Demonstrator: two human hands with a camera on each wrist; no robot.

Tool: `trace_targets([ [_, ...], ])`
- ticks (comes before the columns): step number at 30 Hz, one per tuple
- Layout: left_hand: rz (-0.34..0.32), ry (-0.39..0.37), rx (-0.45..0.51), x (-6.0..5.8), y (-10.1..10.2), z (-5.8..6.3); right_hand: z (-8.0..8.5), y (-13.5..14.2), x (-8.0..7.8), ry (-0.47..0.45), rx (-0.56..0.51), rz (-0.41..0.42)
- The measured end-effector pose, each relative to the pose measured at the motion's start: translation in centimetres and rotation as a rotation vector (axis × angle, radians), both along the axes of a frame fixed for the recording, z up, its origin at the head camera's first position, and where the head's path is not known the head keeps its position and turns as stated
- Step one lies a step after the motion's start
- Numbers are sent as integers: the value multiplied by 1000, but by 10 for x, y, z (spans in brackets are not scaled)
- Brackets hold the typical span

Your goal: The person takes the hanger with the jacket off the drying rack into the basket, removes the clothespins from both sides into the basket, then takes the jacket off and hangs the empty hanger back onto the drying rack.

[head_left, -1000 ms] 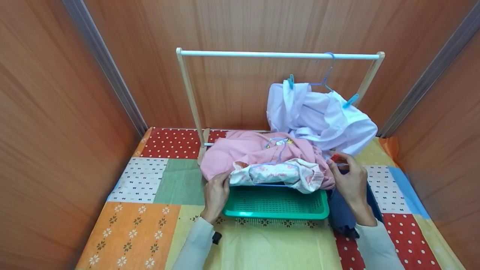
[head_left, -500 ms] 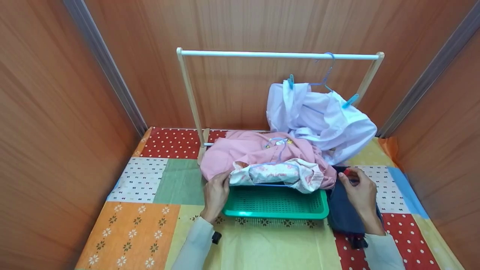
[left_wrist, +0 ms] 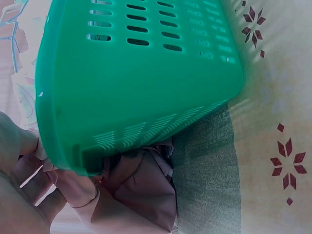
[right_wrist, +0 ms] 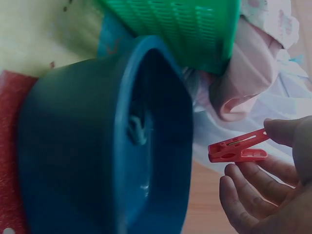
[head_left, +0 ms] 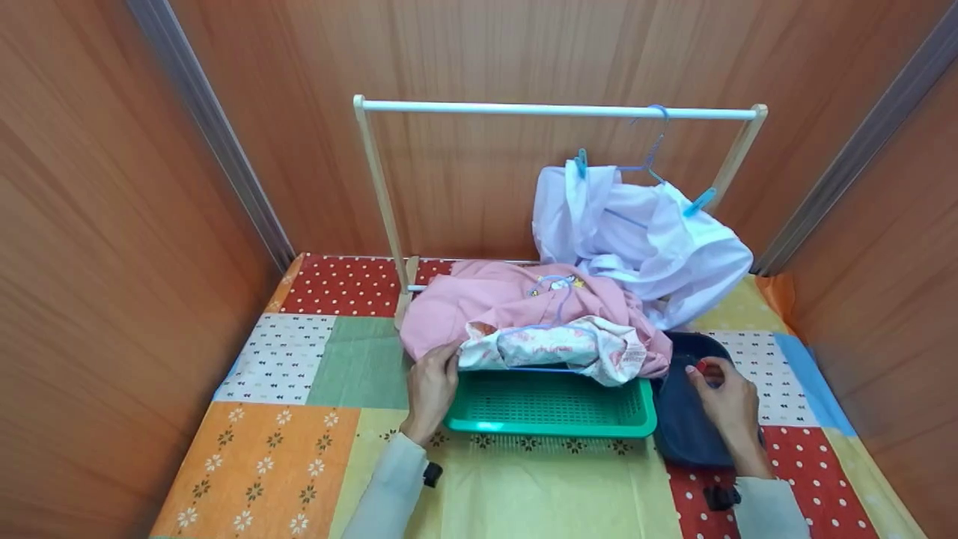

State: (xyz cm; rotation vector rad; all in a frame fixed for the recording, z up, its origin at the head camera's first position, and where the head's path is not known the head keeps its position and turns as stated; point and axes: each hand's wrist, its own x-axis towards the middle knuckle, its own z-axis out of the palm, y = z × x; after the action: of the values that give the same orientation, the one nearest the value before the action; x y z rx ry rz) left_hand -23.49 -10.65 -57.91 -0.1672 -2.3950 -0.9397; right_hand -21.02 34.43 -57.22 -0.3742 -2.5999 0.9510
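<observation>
My left hand (head_left: 431,389) pinches the left end of a white printed cloth (head_left: 548,346) at the green basket's corner. That cloth is wrapped on a blue wire hanger (head_left: 561,305) lying over a pink garment (head_left: 445,303); both rest across the back of the green basket (head_left: 550,430). Over a dark blue bin (head_left: 677,438) is my right hand (head_left: 730,404). In the right wrist view its thumb and fingers pinch a red clothespin (right_wrist: 237,150) by the handles, above the bin's opening. A small pale thing (right_wrist: 137,129) lies inside the bin.
Behind stands a clothes rack (head_left: 516,109) with a pale bar. On it hangs a white garment (head_left: 636,232), clipped to a hanger with two blue clothespins (head_left: 700,201). Wooden panels (head_left: 486,45) enclose the back and sides. A patchwork cloth (head_left: 284,449) covers the surface.
My right hand has moved right and toward me, from beside the pink garment to over the dark blue bin, with the red clothespin in its fingers. The left hand has stayed put.
</observation>
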Motion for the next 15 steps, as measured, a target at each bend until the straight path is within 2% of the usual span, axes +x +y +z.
trace_targets([
  [7, -9, -22, 8, -1, 0, 0, -7, 7, 2, -104, 8, 2],
  [15, -21, -31, 25, -1, 0, -1, -13, 10, 4, -140, 18, 3],
])
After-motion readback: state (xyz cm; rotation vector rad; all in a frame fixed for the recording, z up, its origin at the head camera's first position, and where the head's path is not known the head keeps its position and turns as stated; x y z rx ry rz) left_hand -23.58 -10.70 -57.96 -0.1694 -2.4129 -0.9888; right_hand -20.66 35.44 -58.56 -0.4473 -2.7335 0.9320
